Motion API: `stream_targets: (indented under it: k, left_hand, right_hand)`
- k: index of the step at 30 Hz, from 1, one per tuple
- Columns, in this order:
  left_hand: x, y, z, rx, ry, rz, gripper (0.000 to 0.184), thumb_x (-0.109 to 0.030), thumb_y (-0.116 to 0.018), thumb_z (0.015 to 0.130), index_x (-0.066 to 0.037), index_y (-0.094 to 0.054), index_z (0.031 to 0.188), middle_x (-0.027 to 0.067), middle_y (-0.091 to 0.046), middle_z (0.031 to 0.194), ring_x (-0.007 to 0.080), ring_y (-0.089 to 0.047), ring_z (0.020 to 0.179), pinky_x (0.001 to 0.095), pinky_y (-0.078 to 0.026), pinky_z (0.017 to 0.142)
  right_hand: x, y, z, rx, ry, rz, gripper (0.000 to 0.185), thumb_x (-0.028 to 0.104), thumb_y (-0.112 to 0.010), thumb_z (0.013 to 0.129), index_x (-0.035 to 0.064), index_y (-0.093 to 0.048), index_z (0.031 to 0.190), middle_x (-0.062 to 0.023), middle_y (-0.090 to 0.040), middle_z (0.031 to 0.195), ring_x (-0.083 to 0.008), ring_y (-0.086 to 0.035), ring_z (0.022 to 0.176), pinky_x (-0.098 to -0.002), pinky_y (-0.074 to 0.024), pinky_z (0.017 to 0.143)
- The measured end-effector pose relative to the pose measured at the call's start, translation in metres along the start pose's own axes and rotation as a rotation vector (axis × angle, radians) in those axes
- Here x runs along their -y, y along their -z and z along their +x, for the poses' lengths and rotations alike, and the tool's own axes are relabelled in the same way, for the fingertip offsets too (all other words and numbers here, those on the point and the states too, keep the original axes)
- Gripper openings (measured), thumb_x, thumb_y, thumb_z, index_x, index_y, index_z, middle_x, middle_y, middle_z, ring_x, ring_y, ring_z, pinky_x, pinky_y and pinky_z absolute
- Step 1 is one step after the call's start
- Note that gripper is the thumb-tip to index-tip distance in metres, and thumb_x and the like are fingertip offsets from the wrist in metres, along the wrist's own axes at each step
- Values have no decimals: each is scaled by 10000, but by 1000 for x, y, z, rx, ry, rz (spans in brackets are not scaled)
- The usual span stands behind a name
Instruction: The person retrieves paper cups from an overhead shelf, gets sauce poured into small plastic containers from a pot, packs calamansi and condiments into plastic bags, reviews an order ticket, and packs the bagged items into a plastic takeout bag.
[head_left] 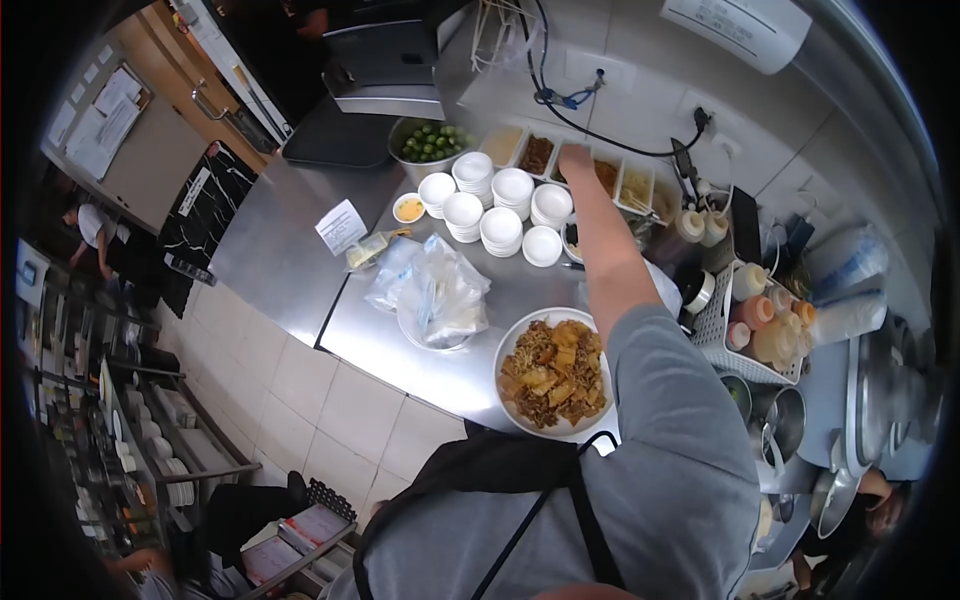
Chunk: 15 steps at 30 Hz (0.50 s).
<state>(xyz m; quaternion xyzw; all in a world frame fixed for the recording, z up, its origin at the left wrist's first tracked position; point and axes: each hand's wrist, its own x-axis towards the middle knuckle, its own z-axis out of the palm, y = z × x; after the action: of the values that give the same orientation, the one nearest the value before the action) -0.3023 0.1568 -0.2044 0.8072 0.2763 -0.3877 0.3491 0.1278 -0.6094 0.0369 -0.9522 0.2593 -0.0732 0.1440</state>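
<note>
Your right hand [576, 160], in the head view, is sitting at the middle of the row of food containers [520, 152]; its fingers are hiding from view, so I can't tell whether they're gripping or spread. Nearer your body, a white dish [555, 433] of browned food [562, 355] is resting on the steel surface [270, 230], while white cups [501, 228] are standing between the containers and the plastic bags [450, 295].

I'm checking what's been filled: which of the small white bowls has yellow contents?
The leftmost small white bowl, just below the limes in the picture. Its yellow filling sets it apart from the stacked bowls to its right.
</note>
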Motion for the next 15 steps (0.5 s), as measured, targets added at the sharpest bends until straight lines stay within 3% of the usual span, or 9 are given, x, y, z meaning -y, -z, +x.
stream_targets:
  k: [6,8,9,12,14,15]
  left_hand:
    - [-54,18,14,-79,-163,15,228,-196,-519,807,-6,-577,918,124,-585,605,209,-581,459,304,-475,383]
    - [-137,26,-45,-137,-229,108,225,-195,-520,806,-7,-590,908,118,-583,601,186,-572,450,291,-465,375]
    - [-141,25,-40,-132,-231,118,227,-196,-521,806,-7,-589,912,116,-583,600,182,-570,448,288,-463,374]
    - [-152,21,-32,-106,-223,142,235,-200,-535,806,-7,-584,931,108,-584,605,173,-565,443,282,-463,377]
    - [-150,16,-20,-56,-226,156,234,-202,-539,802,-9,-588,924,111,-590,616,175,-568,456,285,-459,387]
    - [-112,12,30,3,-240,117,232,-205,-537,803,-10,-595,914,113,-596,625,173,-571,470,286,-459,404]
  right_hand:
    - [-9,3,2,-182,-112,163,167,82,-515,731,-12,-612,829,-190,-603,891,-345,-577,849,-392,-484,715]
    - [-16,9,8,45,-77,-3,236,107,-437,781,-13,-597,908,-207,-565,999,-341,-555,917,-394,-464,771]
    - [-19,12,5,47,-86,-4,236,107,-437,781,-13,-597,908,-207,-565,999,-341,-555,917,-394,-464,771]
    - [-23,27,-22,27,-330,1502,200,64,-620,734,-53,-567,887,-143,-592,890,-220,-595,832,-244,-511,668]
    - [-20,48,-52,81,-324,1528,188,-7,-605,735,-71,-558,905,-133,-588,910,-226,-589,830,-254,-512,703]
    - [-22,55,-72,124,-205,1465,207,7,-601,743,-66,-564,933,-127,-593,904,-206,-595,812,-238,-503,713]
